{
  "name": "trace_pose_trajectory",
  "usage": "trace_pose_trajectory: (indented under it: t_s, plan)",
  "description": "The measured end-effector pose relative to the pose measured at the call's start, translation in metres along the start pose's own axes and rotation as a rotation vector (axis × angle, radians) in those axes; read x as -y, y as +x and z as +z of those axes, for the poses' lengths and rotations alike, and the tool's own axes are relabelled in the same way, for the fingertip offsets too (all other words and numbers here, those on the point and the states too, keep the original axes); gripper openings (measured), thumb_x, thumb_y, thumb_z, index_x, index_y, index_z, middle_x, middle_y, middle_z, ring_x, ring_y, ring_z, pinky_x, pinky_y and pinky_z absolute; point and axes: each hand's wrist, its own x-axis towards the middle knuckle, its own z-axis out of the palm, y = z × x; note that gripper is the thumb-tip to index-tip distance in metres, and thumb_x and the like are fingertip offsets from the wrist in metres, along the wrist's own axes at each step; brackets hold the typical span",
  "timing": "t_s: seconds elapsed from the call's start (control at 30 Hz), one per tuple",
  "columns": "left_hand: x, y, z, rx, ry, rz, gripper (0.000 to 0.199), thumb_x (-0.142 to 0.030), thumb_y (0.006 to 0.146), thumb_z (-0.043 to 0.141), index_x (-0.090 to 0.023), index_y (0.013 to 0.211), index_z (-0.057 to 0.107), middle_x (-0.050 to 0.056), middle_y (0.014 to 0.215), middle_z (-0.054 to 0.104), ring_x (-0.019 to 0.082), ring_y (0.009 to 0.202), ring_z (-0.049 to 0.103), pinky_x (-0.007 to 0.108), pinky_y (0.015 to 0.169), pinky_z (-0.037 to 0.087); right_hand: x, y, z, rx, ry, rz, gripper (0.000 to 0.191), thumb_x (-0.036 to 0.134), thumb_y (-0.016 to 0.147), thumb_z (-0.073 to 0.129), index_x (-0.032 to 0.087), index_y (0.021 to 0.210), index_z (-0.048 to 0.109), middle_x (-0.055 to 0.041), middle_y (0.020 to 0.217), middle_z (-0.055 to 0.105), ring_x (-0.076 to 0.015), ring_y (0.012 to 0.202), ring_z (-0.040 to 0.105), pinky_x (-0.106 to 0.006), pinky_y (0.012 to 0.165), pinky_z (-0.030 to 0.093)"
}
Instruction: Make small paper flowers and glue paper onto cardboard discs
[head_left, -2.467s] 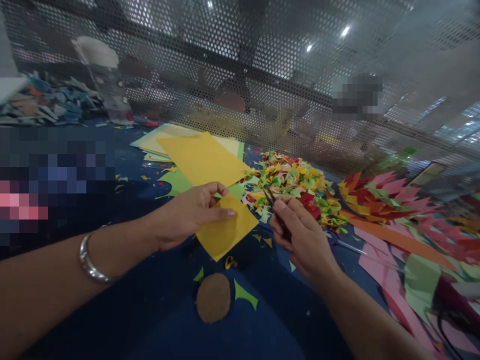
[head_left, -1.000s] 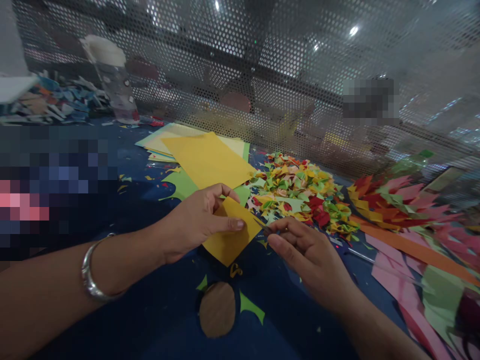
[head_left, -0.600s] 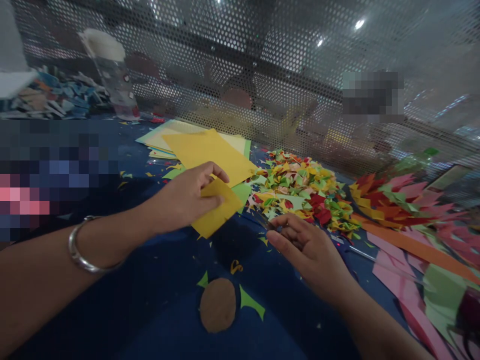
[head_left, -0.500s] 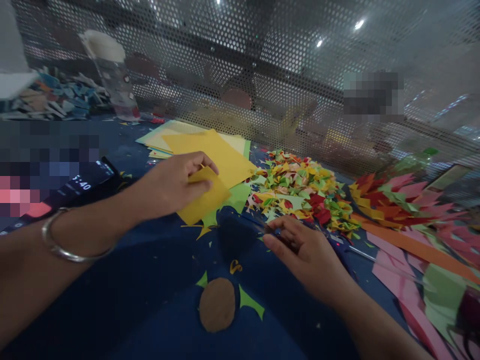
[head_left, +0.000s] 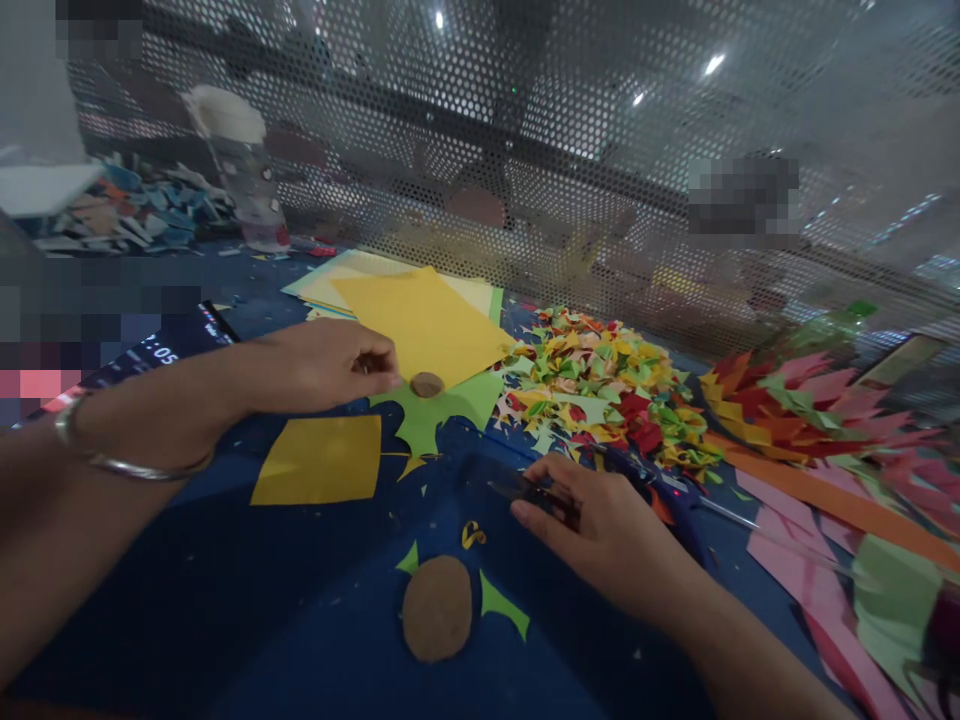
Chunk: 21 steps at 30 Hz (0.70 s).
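My left hand (head_left: 334,365) hovers over the near left edge of the paper stack, fingers curled together with nothing visible in them. Just right of its fingertips, a small brown disc (head_left: 427,384) lies where a large yellow sheet (head_left: 427,320) meets a cut green sheet (head_left: 461,405). A smaller yellow piece (head_left: 322,460) rests flat on the blue table below that hand. My right hand (head_left: 577,500) is closed around dark-handled scissors (head_left: 506,488), their blades pointing left and partly blurred. A larger brown disc (head_left: 437,608) lies nearer me, between green scraps (head_left: 504,604).
Colourful paper scraps (head_left: 600,380) are heaped behind my right hand. A blue glue gun (head_left: 675,500) lies beside it, with pink and orange paper farther right. A phone (head_left: 172,350) is partly behind my left forearm. A clear cup (head_left: 251,190) stands near the perforated metal screen (head_left: 450,130).
My left hand has let go of the small yellow piece, now lower left on the table, and moved slightly left. The small brown disc has come into view. My right hand has shifted slightly down and left.
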Motion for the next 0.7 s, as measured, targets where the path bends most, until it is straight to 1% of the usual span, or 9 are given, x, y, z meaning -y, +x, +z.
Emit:
trace_pose_trajectory:
  t_s: [0.07,0.17,0.27,0.37,0.43,0.5,0.53,0.63,0.7]
  plan:
    - [-0.004,0.010,0.001,-0.026,0.242,0.001,0.028,-0.045,0.078,0.064,-0.021,0.091,0.070,0.006,0.089,0.073,0.023,0.075,0.063,0.030,0.064,0.040,0.001,0.000,0.000,0.002,0.001,-0.004,0.019,0.039,0.091,0.057,0.022,0.100,0.060,0.0040,0.058,0.055,-0.0146,0.052,0.049,-0.026,0.050,0.025]
    - [-0.010,0.019,0.013,-0.050,0.359,0.063,0.050,-0.054,0.081,0.056,-0.015,0.109,0.066,0.015,0.109,0.068,0.028,0.093,0.063,0.034,0.075,0.044,0.002,0.000,0.001,0.006,0.006,-0.005,0.019,0.039,0.091,0.057,0.022,0.099,0.060,0.0043,0.058,0.053,-0.0143,0.052,0.049,-0.026,0.050,0.025]
    - [-0.013,0.024,0.024,-0.031,0.413,0.138,0.050,-0.057,0.080,0.057,-0.015,0.105,0.066,0.015,0.107,0.067,0.030,0.101,0.060,0.036,0.084,0.043,0.002,-0.001,0.001,0.004,0.009,-0.006,0.019,0.039,0.091,0.057,0.022,0.098,0.059,0.0046,0.058,0.053,-0.0140,0.052,0.049,-0.026,0.050,0.026]
    - [-0.014,0.026,0.026,-0.050,0.380,0.142,0.046,-0.058,0.080,0.058,-0.016,0.096,0.065,0.013,0.099,0.067,0.029,0.095,0.060,0.035,0.079,0.042,0.001,-0.001,0.001,-0.006,0.013,-0.007,0.021,0.040,0.091,0.057,0.022,0.101,0.060,0.0048,0.058,0.053,-0.0140,0.051,0.049,-0.026,0.050,0.026]
    - [-0.019,0.022,0.026,-0.095,0.307,0.149,0.049,-0.061,0.080,0.059,-0.016,0.098,0.065,0.011,0.100,0.066,0.027,0.093,0.060,0.034,0.077,0.042,0.000,-0.001,0.001,-0.016,0.012,0.000,0.023,0.042,0.091,0.057,0.023,0.103,0.059,0.0049,0.058,0.053,-0.0143,0.051,0.049,-0.026,0.050,0.027]
    - [-0.028,0.016,0.028,-0.092,0.238,0.194,0.050,-0.062,0.078,0.062,-0.018,0.102,0.066,0.009,0.103,0.065,0.026,0.093,0.060,0.033,0.078,0.042,-0.002,-0.002,0.001,-0.030,0.010,0.000,0.023,0.043,0.091,0.057,0.023,0.102,0.059,0.0049,0.057,0.052,-0.0145,0.051,0.049,-0.026,0.049,0.026]
    - [-0.032,0.012,0.031,-0.057,0.213,0.236,0.049,-0.060,0.078,0.065,-0.019,0.104,0.066,0.009,0.103,0.064,0.025,0.094,0.060,0.032,0.079,0.043,-0.002,-0.002,0.000,-0.038,0.010,-0.002,0.023,0.043,0.091,0.057,0.023,0.101,0.059,0.0049,0.056,0.051,-0.0145,0.051,0.049,-0.026,0.049,0.026]
    - [-0.043,0.004,0.041,0.118,0.187,0.379,0.047,-0.054,0.080,0.065,-0.021,0.114,0.065,0.008,0.109,0.063,0.025,0.104,0.058,0.032,0.087,0.042,-0.004,-0.002,-0.001,-0.054,0.007,-0.002,0.022,0.044,0.092,0.056,0.023,0.099,0.058,0.0055,0.055,0.050,-0.0143,0.050,0.048,-0.026,0.049,0.025]
    - [-0.044,0.004,0.043,0.131,0.200,0.380,0.047,-0.051,0.084,0.062,-0.020,0.119,0.063,0.009,0.114,0.062,0.025,0.107,0.057,0.032,0.089,0.042,-0.005,-0.002,-0.001,-0.060,0.007,0.005,0.023,0.044,0.092,0.056,0.023,0.100,0.058,0.0059,0.054,0.050,-0.0143,0.049,0.048,-0.026,0.049,0.025]
